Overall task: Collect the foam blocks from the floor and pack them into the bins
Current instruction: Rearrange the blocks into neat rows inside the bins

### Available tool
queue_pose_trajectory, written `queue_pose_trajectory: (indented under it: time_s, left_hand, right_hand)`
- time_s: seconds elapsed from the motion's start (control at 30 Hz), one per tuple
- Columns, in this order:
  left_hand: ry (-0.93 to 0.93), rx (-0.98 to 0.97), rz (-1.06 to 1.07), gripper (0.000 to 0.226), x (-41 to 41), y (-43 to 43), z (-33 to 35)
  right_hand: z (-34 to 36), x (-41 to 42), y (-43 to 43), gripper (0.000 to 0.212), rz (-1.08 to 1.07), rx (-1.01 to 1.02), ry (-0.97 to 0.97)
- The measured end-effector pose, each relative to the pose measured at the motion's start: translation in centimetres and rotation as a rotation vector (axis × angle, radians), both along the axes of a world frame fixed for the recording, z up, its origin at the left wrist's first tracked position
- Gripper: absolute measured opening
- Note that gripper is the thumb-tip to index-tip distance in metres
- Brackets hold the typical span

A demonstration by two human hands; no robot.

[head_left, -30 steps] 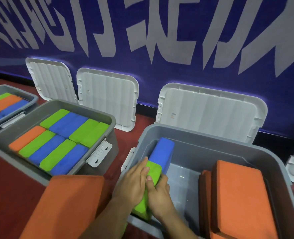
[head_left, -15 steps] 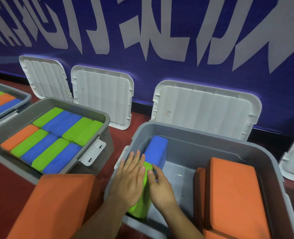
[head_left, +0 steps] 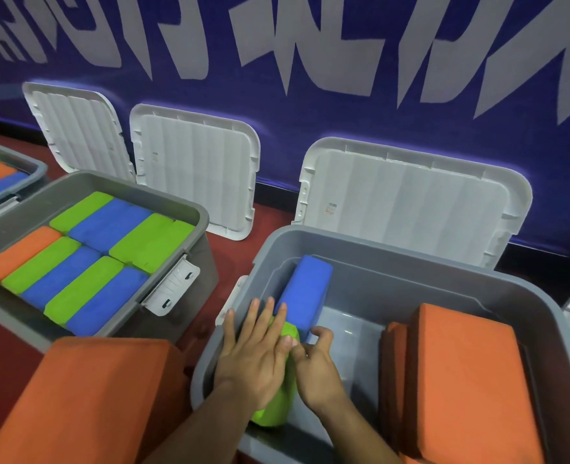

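Observation:
In the near grey bin point(head_left: 410, 262), a green foam block point(head_left: 273, 413) stands on edge against the left wall, with a blue block point(head_left: 305, 289) just beyond it. My left hand point(head_left: 257, 356) lies flat on the green block with its fingers straight, pressing on it. On the block's right side, my right hand point(head_left: 317, 370) has its fingers curled at the block's far end, next to the blue block. Two large orange blocks point(head_left: 461, 380) lean in the bin's right side.
A big orange block point(head_left: 93, 396) lies outside the bin at lower left. A second grey bin point(head_left: 176, 200), packed with green, blue and orange blocks, sits to the left, with a third bin point(head_left: 26, 162) beyond it. White lids point(head_left: 193, 169) lean on the blue wall.
The green block has gone down into the bin along the left wall. My left hand went from gripping it to lying flat on it. The view moved slightly.

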State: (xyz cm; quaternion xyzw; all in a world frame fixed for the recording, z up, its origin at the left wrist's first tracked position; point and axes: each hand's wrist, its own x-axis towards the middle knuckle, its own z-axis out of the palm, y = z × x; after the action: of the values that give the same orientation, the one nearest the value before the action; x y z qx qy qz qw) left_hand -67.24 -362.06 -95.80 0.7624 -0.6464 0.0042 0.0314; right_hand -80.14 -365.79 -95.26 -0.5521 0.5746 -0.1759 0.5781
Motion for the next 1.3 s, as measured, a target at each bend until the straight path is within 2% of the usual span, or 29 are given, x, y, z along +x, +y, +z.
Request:
queue_pose_trajectory:
  time_s: [0.2,0.3,0.4,0.7,0.87,0.93,1.03,1.13,1.2,1.27,1.3]
  left_hand:
    - [0.016,0.013,-0.002,0.063,-0.5,0.3,0.8]
    - [0.051,-0.054,-0.020,0.062,-0.6,0.3,1.1]
    - [0.062,-0.104,-0.076,0.059,-0.7,-0.8,1.3]
    - [0.071,-0.061,-0.104,0.061,-1.9,-2.3,-0.4]
    - [0.050,-0.003,-0.083,0.065,-1.3,-2.5,-0.4]
    - [0.054,0.054,-0.066,0.070,-1.3,-2.5,0.2]
    - [0.105,0.066,-0.068,0.075,-3.2,-2.7,1.6]
    - [0.182,0.039,-0.155,0.075,-7.3,-4.1,2.3]
    - [0.220,0.013,-0.223,0.078,-10.8,-5.4,3.1]
    - [0.307,0.003,-0.261,0.088,-14.4,-6.6,3.5]
    - [0.390,0.088,-0.233,0.094,-15.9,-7.1,3.7]
  right_hand:
    - [1.3,-0.6,0.6,0.029,0.010,0.020,0.027]
    - [1.0,-1.7,0.0,0.044,-0.003,-0.044,0.042]
    - [2.0,-2.5,-0.8,0.047,0.014,-0.098,0.049]
    - [0.6,-3.3,-1.0,0.058,0.065,-0.181,0.093]
    - [1.9,-4.2,-1.7,0.064,0.187,-0.175,0.139]
    - [2.7,-5.5,-1.8,0.061,0.138,-0.225,0.179]
    - [3.7,-9.7,-1.8,0.061,-0.049,-0.313,0.352]
    - [4.6,-14.2,-1.3,0.059,-0.234,-0.422,0.397]
    - [4.9,-16.1,-1.2,0.059,-0.280,-0.522,0.505]
    - [5.5,-17.9,-1.4,0.056,-0.315,-0.494,0.575]
    - [5.6,-18.9,-1.6,0.058,-0.311,-0.423,0.624]
